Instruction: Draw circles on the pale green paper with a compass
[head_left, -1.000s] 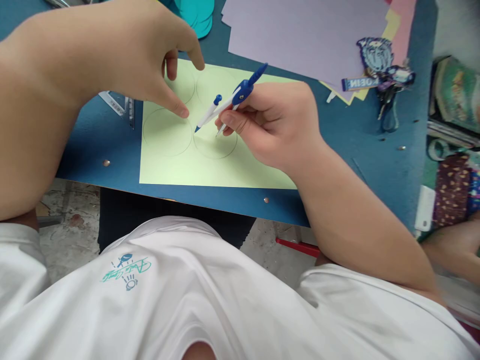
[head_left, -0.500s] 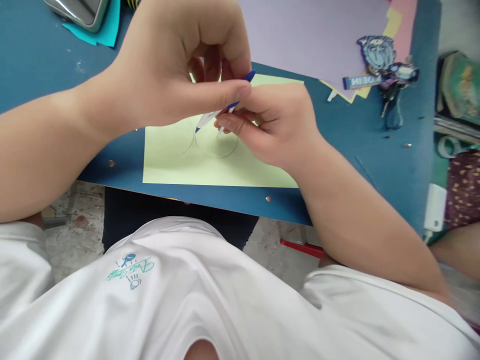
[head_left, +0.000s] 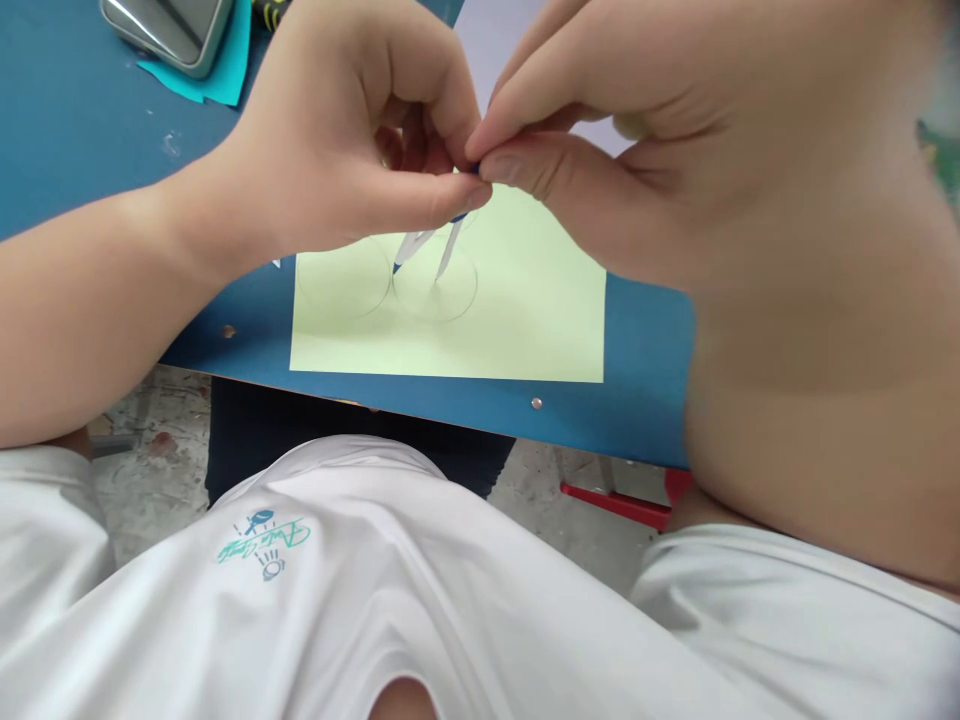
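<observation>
A drawing compass (head_left: 450,246) with white legs and blue parts stands on a light green sheet of paper (head_left: 525,330). Both its tips rest at a thinly drawn circle, one near the middle, the other by the left edge of the line. My left hand (head_left: 375,130) is closed, thumb and forefinger at the upper part of the compass. My right hand (head_left: 600,140) pinches the blue top of the compass between thumb and fingertips, right beside the left fingertips. Another drawn circle adjoins on the left. The hands cover most of the compass's upper part.
The sheet lies near the front edge of a blue table (head_left: 645,370). A grey case (head_left: 169,30) sits on turquoise paper (head_left: 234,70) at the back left. Lilac paper (head_left: 491,45) lies beyond the hands. A red bar (head_left: 615,506) shows below the table.
My right hand has left the compass's lower leg and moved up to its top, turning over. The left hand has stayed nearly in place. The right forearm now hides the table's right side.
</observation>
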